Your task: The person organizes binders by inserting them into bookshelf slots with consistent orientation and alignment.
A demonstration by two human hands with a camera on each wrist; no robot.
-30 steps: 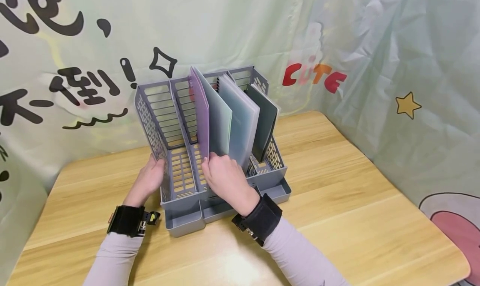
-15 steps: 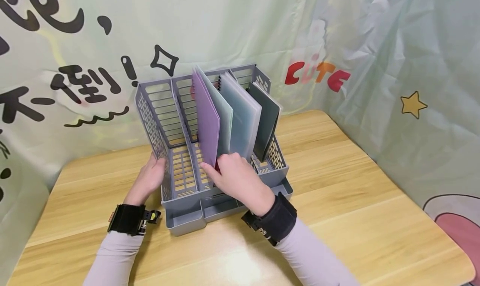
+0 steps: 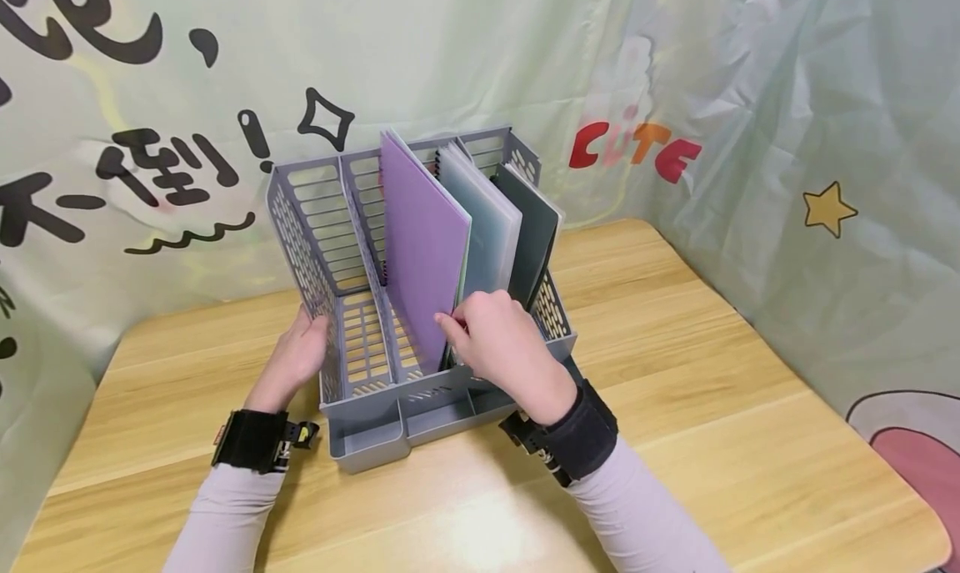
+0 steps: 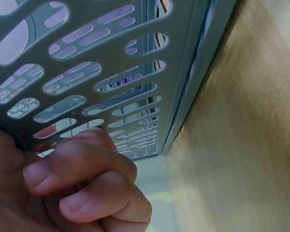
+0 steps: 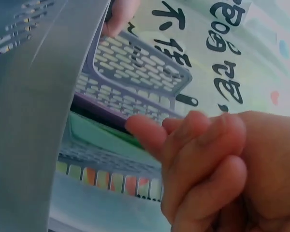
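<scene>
A grey file rack (image 3: 360,406) with upright dividers stands on the table, several notebooks and folders upright in it. My right hand (image 3: 510,348) is at the front edge of the purple notebook (image 3: 423,248), its thumb on the purple face and its other fingers curled in. In the right wrist view a fingertip (image 5: 142,130) meets the purple edge, with a green notebook (image 5: 96,133) right behind it. My left hand (image 3: 296,352) holds the rack's left side wall; its fingers (image 4: 106,193) are curled by the slotted panel in the left wrist view.
Right of the purple notebook stand a pale blue translucent folder (image 3: 487,231) and a dark green notebook (image 3: 528,239). Small open trays (image 3: 371,439) run along the rack's front. Beneath is a wooden table (image 3: 675,389), with a printed cloth (image 3: 465,47) behind.
My right hand has moved to the right, swinging the purple notebook's front edge rightward over the green one, so more purple face shows. My left hand stays at the rack's side.
</scene>
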